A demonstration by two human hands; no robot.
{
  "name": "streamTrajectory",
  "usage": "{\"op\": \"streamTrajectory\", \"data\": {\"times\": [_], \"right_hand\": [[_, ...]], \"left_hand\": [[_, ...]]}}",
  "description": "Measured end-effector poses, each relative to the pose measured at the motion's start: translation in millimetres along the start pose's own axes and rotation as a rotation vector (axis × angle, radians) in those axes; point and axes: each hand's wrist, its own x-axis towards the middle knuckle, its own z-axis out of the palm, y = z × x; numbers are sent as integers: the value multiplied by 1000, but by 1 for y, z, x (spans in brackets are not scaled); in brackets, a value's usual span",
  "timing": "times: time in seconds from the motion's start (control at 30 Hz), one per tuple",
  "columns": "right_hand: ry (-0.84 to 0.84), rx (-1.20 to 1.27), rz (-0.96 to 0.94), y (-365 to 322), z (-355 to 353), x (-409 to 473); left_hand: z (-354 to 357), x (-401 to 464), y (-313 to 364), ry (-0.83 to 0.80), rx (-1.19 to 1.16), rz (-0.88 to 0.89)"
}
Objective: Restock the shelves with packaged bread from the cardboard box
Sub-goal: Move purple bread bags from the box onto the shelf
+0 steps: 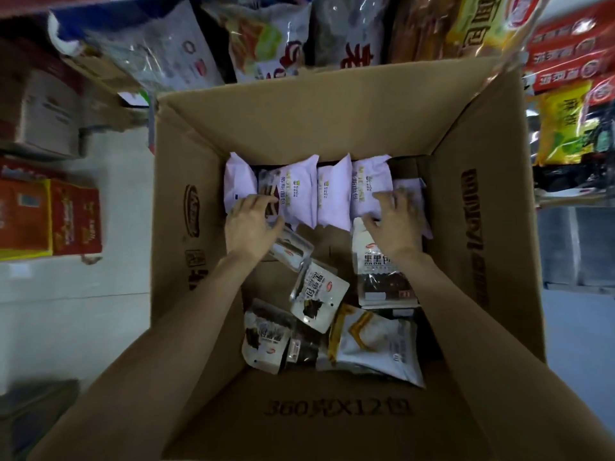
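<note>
An open cardboard box [299,128] fills the middle of the view. Along its far inner wall stands a row of lilac bread packets [334,194]. White packets showing dark bread [317,299] and one white-and-yellow packet [372,341] lie loose nearer to me on the box floor. My left hand [251,224] reaches into the left end of the row, fingers curled on a dark-bread packet [268,188] wedged among the lilac ones. My right hand [394,221] rests fingers spread on the lilac packets at the right end of the row.
Shelves beyond the box hold large bagged snacks [266,38]. Red and yellow packs [572,61] fill shelving at the right. Red and orange cartons [50,217] and brown boxes [43,118] stand on the pale floor at the left.
</note>
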Motion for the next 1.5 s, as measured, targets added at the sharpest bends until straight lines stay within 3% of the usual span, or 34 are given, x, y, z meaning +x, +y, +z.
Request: {"op": "streamTrajectory", "data": {"times": [0.1,0.23,0.33,0.47,0.53,0.6,0.73,0.83,1.0,1.13,1.23,1.5], "right_hand": [[14,168,129,-6,2,8],[17,344,375,-5,-2,25],[-7,260,386,-7,-2,28],[122,239,304,-13,4,23],[175,235,289,-14,2,19],[206,266,282,-16,-1,15],[297,444,201,-20,-5,5],[411,436,140,-24,-18,-9],[617,450,44,-36,-59,-40],[704,510,-12,-46,-103,-67],[687,576,-70,-54,-141,-90],[651,732,-75,-86,-252,-147]], "left_hand": [[5,14,0,-72,12,-16],[15,50,21,-128,94,344],[16,87,31,-322,437,575],[9,116,25,-319,1014,927],[8,121,22,-331,1109,1004],[2,121,22,-244,1195,1068],[-12,116,18,-145,1189,1156],[-18,108,11,-152,960,1261],[-58,80,12,-193,652,1076],[-96,57,1,-52,455,940],[-126,31,4,98,287,816],[-226,-25,54,226,-108,402]]}}
